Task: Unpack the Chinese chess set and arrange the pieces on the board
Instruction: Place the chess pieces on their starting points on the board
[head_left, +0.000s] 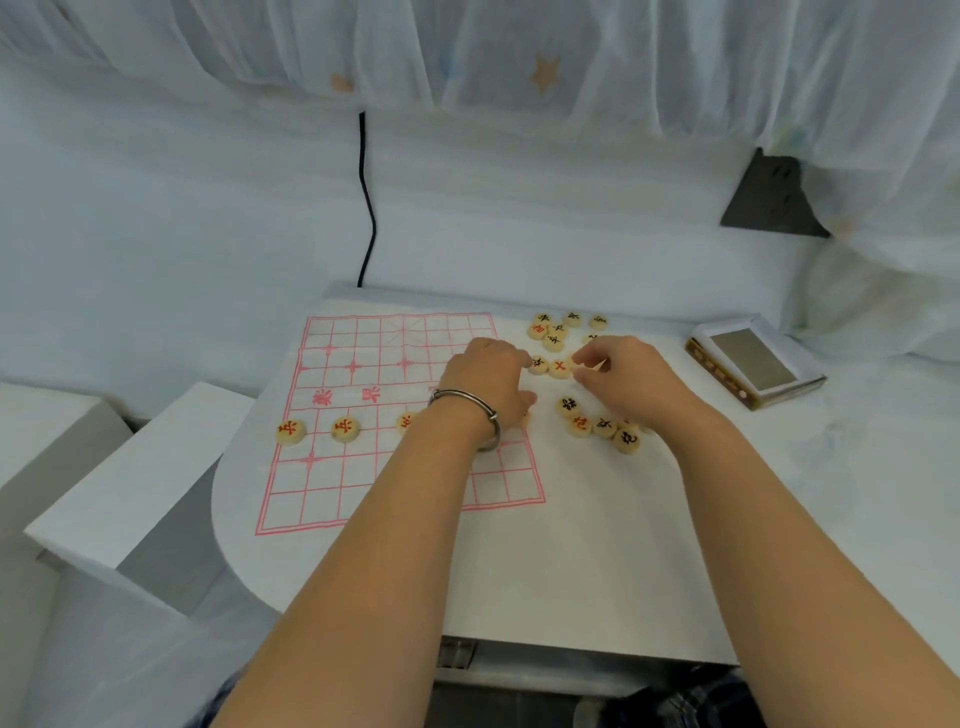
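The thin, red-gridded board (363, 467) is lying flat near the desk's (571, 545) left edge, with three round wooden pieces (345, 429) sitting in a row on it. Loose pieces (560, 368) are lying scattered just beside its right edge, and bare desk is stretching toward the near edge. The box (753, 364) is sitting at the far right corner, its contents hidden. The left hand (483, 379) is curling over the board's right edge, and I cannot tell its grip. The right hand (628, 374) is pinching a piece (575, 359).

White table (597, 545), sheer curtain (467, 47), black cable (367, 197)
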